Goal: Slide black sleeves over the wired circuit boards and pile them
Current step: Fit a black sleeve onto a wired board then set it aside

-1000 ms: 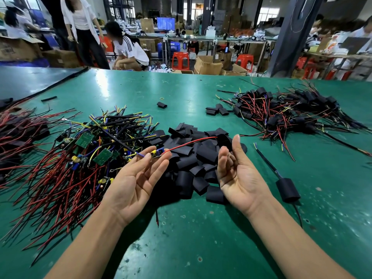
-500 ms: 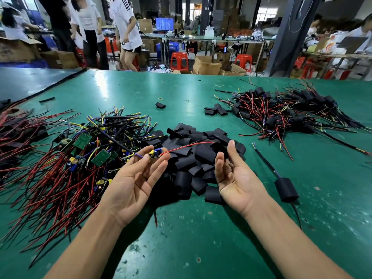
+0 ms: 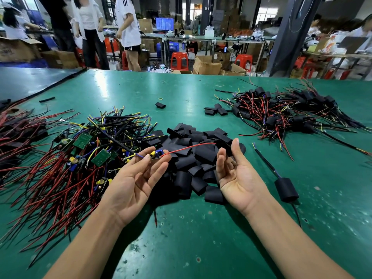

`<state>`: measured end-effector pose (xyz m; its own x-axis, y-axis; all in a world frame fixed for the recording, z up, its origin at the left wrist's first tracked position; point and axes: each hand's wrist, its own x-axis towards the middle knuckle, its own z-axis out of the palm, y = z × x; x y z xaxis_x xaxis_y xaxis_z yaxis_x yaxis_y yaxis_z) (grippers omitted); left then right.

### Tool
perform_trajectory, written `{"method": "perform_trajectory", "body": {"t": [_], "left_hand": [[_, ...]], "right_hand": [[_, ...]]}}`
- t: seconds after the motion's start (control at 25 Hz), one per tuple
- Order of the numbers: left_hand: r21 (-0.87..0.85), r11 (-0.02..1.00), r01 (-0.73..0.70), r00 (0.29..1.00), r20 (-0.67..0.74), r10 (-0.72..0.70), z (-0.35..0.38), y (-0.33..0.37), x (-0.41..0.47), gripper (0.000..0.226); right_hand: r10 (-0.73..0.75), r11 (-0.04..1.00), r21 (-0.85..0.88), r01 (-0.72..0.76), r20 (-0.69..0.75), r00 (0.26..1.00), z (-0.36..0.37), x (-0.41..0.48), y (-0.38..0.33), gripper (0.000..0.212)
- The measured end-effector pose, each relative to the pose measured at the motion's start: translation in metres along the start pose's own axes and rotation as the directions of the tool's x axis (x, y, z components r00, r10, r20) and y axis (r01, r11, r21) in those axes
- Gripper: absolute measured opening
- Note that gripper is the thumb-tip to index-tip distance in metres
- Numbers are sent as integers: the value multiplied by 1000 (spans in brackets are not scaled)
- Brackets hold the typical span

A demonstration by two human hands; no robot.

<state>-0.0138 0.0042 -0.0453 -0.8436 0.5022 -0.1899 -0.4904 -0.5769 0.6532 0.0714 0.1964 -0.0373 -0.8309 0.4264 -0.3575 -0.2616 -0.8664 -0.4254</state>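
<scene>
Green table point(image 3: 181, 248) under black sleeves point(image 3: 203, 156), cardboard boxes point(image 3: 207, 66) beyond

Green bench point(image 3: 191, 248) is scuffed and spotted, and a darker bench point(image 3: 30, 83) butts up against it on the left. There's a tiny yellow ring point(image 3: 160, 98) lying out on the green top. Behind it, three people point(image 3: 88, 19) stand at the back left near cardboard boxes point(image 3: 207, 65). Red stools point(image 3: 179, 60) sit along the far tables, with a blue crate point(image 3: 171, 47) under one and a blue screen point(image 3: 164, 23) above. A big dark pillar point(image 3: 289, 35) leans through on the right.
</scene>
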Motion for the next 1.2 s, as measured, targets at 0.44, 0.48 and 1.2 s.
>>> {"method": "perform_trajectory", "body": {"t": [0.44,0.48,1.2], "left_hand": [[14,1000,0,1000,-10,0,-2,-1,2,22],[15,1000,0,1000,-12,0,-3,-2,2,22],[31,999,-14,993,118,11,-2,-4,-1,31]], "right_hand": [[-78,989,-122,85,64,995,0,-2,-2,26],[-89,984,-145,100,79,993,0,-2,-2,27],[-248,903,-314,294,180,952,-5,-1,8,36]]}}
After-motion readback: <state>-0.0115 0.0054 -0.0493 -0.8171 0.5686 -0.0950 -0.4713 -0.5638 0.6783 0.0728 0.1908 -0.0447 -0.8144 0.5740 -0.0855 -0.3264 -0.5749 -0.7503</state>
